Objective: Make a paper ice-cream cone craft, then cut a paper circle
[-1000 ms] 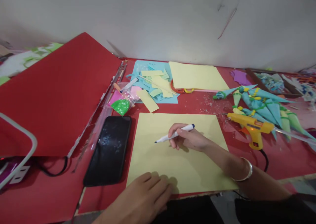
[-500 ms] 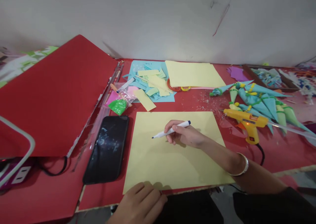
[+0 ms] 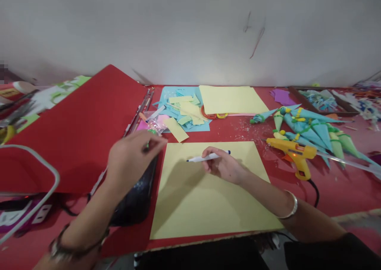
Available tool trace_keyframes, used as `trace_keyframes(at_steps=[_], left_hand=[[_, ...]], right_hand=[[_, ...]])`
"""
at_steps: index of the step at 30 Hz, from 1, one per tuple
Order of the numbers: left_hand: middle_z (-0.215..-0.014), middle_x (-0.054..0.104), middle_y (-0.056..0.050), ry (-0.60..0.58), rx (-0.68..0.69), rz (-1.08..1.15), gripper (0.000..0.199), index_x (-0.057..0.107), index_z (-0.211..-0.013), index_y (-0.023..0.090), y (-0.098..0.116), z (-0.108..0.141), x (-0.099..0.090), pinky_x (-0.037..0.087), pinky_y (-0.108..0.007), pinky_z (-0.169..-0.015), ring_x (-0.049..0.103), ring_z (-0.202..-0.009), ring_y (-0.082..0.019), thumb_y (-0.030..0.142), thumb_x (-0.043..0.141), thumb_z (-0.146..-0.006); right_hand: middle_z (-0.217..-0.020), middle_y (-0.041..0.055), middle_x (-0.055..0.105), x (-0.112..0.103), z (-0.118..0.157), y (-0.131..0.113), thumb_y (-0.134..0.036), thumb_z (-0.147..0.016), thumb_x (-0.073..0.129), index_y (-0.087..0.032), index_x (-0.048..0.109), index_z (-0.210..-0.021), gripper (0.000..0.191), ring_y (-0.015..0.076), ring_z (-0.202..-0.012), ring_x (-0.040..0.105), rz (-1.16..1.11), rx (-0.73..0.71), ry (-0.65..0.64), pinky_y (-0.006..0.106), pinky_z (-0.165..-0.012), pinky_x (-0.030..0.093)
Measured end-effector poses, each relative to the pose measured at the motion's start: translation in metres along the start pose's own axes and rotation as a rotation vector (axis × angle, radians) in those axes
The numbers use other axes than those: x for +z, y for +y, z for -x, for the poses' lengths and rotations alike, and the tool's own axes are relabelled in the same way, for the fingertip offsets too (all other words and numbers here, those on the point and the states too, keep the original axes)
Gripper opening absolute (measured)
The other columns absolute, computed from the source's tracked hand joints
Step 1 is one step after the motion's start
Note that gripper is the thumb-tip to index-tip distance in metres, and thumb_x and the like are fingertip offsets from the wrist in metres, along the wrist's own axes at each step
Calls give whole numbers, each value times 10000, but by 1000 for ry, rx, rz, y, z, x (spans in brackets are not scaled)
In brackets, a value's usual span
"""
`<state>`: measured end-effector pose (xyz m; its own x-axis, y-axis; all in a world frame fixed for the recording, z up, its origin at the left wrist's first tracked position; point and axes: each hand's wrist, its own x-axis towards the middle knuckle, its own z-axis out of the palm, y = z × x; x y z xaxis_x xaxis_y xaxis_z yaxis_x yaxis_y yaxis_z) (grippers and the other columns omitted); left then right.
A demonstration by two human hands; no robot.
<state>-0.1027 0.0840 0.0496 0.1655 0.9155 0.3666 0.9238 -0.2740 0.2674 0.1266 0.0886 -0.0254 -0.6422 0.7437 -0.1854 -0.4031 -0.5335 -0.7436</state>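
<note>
My right hand (image 3: 220,164) holds a white marker (image 3: 211,156) with a dark blue tip and end. The marker's tip points left, over a sheet of pale yellow paper (image 3: 214,206) on the red tabletop. Raised above the black phone (image 3: 135,204), my left hand (image 3: 133,157) has its fingers bent, with thumb and fingertips close together at the sheet's upper left corner. Nothing shows between them. That hand and forearm cover much of the phone and part of a small plastic bag (image 3: 156,127).
A yellow glue gun (image 3: 293,153) lies right of the sheet, beside blue and green paper cones (image 3: 312,133). Behind are paper scraps (image 3: 184,111), more yellow sheets (image 3: 232,99) and a tray (image 3: 342,109). A large red board (image 3: 89,131) leans at left, near a white curved tube (image 3: 44,162).
My left hand has risen from the sheet's lower left edge to above the phone. My right hand keeps hold of the marker over the sheet. The view has tilted slightly upward.
</note>
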Motion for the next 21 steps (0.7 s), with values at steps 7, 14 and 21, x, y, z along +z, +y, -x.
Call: trace_keyframes(at_steps=[7,14,21], left_hand=[[-628,647,-9,-99,-279,0,286,639,-898,218,-15,-74,31,336,-240,-515,587,-599,-167,349,394,-834],[-663,615,-15,-137,-164,-69,261,586,-772,200,-23,-49,22,317,-243,-493,553,-612,-166,427,460,-793],[-816,609,-54,-495,149,-108,299,613,-896,190,-10,6,17,407,-285,-605,575,-725,-186,331,350,-872]], right_hand=[[-636,19,641,5,-2,-2,-498,-785,483,-175,579,-760,338,115,-594,565,-58,-22,33,250,-626,417],[-615,12,624,6,-1,-4,-495,-809,449,-165,594,-758,364,106,-576,557,-59,15,40,251,-623,419],[-515,-6,569,0,-2,-1,-504,-775,448,-150,615,-677,403,75,-477,493,116,-96,260,195,-478,378]])
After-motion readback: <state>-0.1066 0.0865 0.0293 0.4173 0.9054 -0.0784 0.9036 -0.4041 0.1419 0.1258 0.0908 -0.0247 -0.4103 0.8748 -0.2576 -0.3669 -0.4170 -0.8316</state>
